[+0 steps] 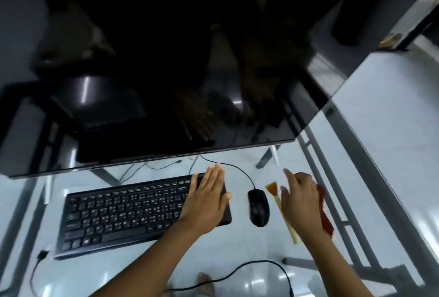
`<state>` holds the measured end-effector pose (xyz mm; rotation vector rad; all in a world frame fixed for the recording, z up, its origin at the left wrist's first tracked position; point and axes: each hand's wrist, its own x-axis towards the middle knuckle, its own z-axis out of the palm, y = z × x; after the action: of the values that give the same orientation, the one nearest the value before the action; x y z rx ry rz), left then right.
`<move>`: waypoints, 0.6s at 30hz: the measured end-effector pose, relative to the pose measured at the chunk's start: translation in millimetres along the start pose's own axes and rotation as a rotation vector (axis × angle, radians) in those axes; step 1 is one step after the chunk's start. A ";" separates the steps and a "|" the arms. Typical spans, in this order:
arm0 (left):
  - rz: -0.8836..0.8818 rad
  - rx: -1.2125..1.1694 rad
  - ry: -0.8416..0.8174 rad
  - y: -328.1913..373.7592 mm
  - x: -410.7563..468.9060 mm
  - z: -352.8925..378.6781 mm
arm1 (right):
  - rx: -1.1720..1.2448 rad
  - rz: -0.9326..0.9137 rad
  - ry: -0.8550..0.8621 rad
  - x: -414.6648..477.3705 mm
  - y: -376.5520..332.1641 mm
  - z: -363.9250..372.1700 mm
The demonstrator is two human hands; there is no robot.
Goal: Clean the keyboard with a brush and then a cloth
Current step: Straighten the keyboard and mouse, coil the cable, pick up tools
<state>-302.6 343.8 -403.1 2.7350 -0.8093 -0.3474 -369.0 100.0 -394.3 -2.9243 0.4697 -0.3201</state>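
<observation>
1. The keyboard point(123, 213) is lying on the left half of the glass table point(237, 244), below the dark monitor point(166, 82). Glass is looking slippery, so a hard sweep is likely to be pushing the keyboard sideways unless it is being held.
2. The left hand point(209, 201) is lying flat on the keyboard's right end, fingers straight and together, gripping nothing. It is covering those keys, so that patch is risking being missed, and pressing down there is risking unwanted keystrokes.
3. The mouse point(258, 207) is sitting just beside the keyboard, its cable curving away toward the monitor. A hand passing over it is liable to be snagging that cable or nudging the mouse.
4. The brush point(278, 201) is lying near the mouse on its right, bristles pointing away from the person, nobody holding it. Its handle is running right along the edge of the right hand, so a careless move is risking knocking it into the mouse.
5. The right hand point(300, 201) is hanging over the cloth with fingers spread and loose, holding nothing; whether it is touching the cloth I cannot tell.
6. The red cloth point(325, 220) is lying farthest right, partly under that hand. The brush is meant to go first, so grabbing the cloth now would be smearing loose dust into the keys.
</observation>
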 end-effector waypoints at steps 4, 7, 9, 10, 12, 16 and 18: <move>-0.165 -0.077 0.121 -63.0 -48.0 -9.3 | 0.227 -0.175 -0.097 -12.7 -83.5 17.9; -0.312 -0.143 0.195 -106.4 -91.9 -8.9 | 0.287 -0.247 -0.200 -27.1 -129.9 34.6; -0.407 -0.154 0.243 -130.8 -118.1 -9.4 | 0.268 -0.228 -0.235 -31.2 -149.1 42.5; -0.446 -0.148 0.272 -142.4 -129.5 -10.4 | 0.244 -0.205 -0.231 -31.8 -155.4 44.7; -0.513 -0.128 0.344 -161.3 -147.3 -13.6 | 0.198 -0.156 -0.216 -31.1 -157.9 47.2; -0.710 -0.178 0.506 -192.6 -176.5 -17.9 | 0.109 -0.057 -0.212 -31.2 -153.9 50.9; -0.801 -0.223 0.496 -199.1 -181.0 -17.3 | 0.096 0.024 -0.247 -32.2 -150.7 52.5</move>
<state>-346.5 609.1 -423.1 2.6184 0.4408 0.1025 -342.8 258.3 -421.8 -2.8109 0.4389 0.0224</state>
